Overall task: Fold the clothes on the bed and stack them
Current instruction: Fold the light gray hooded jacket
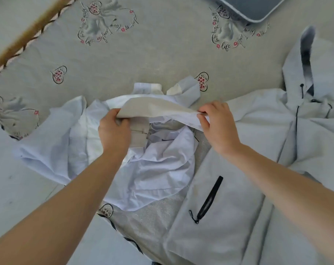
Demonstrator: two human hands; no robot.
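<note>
White shirt (158,169) crumpled; both hands' fingertips hidden under its collar.

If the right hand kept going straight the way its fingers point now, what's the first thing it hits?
The right hand points left, pinching the crumpled white-and-beige shirt. Going straight on, it would likely push through the raised shirt fabric and meet the left hand gripping the same edge; depth is uncertain.
</note>
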